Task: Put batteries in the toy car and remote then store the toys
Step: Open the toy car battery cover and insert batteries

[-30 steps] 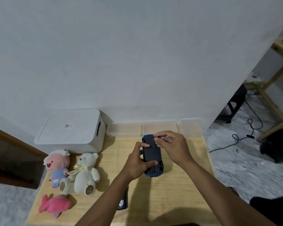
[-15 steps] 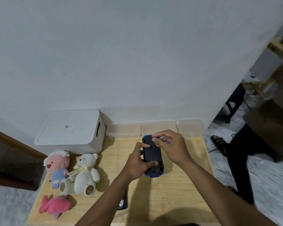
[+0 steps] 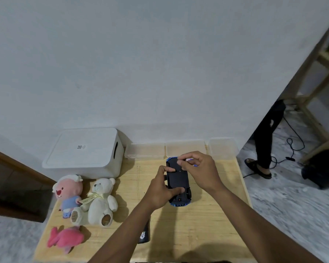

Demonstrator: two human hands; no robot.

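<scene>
A blue toy car (image 3: 178, 182) lies upside down on the wooden table (image 3: 207, 215), its black underside facing up. My left hand (image 3: 160, 190) grips the car's left side, thumb across the underside near the rear. My right hand (image 3: 199, 169) is at the car's far end, fingertips pinching something small with a pink-purple end against the underside; what it is I cannot tell. A black remote (image 3: 144, 234) lies near the table's front, partly hidden under my left forearm.
A white lidded storage box (image 3: 84, 152) stands at the back left. Three clear plastic containers (image 3: 184, 149) line the wall. A pink plush (image 3: 69, 192), a white teddy bear (image 3: 100, 202) and a pink fish plush (image 3: 65, 239) lie at the left. A person's leg (image 3: 262, 149) stands on the floor at right.
Both hands stay on the car with only slight finger shifts. A person walked into view on the right and now stands near the wall corner.
</scene>
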